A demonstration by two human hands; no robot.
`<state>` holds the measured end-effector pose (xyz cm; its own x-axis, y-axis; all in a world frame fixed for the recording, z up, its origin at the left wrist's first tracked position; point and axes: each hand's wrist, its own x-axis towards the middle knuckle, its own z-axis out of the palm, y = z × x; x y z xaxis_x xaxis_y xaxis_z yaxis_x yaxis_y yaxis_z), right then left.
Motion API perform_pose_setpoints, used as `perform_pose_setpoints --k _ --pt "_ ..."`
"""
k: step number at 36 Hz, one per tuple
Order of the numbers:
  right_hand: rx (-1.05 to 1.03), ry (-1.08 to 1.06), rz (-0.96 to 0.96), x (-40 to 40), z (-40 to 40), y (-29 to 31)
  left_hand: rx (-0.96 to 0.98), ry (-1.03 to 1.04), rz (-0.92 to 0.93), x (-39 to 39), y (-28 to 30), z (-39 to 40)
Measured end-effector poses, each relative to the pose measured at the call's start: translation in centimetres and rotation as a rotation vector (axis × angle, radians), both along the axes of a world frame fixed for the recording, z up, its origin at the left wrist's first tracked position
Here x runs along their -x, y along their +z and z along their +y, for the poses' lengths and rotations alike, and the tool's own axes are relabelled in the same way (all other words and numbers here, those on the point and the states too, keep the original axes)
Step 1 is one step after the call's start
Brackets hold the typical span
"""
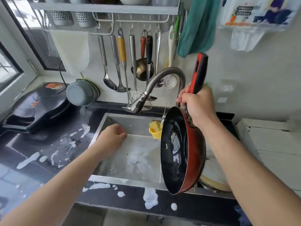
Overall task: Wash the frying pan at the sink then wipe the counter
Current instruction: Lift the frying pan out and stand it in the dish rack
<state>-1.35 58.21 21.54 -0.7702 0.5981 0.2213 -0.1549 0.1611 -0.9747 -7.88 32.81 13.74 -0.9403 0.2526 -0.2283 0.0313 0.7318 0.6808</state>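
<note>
Upright over the sink, the frying pan is gripped by the right hand. The left hand is held loosely curled, empty. Foam is spattered on the worktop.

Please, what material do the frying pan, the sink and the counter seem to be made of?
Frying pan: probably metal, with glossy black non-stick inside and red enamel-like outside.
Sink: looks like stainless steel, grey with a brushed sheen.
Counter: dark, polished, possibly stone; reflections show.

Bright window daylight, perhaps blurred edges
</note>
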Motion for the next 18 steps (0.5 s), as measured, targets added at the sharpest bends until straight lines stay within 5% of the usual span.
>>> perform_pose_setpoints --k 12,18 --pt "-0.406 -0.132 -0.153 2.3 1.2 -5.1 -0.005 -0.064 -0.021 1.1 -2.4 0.9" --pt "-0.399 -0.169 -0.231 5.1 0.3 -8.3 -0.020 -0.077 -0.061 3.1 -4.2 -1.2"
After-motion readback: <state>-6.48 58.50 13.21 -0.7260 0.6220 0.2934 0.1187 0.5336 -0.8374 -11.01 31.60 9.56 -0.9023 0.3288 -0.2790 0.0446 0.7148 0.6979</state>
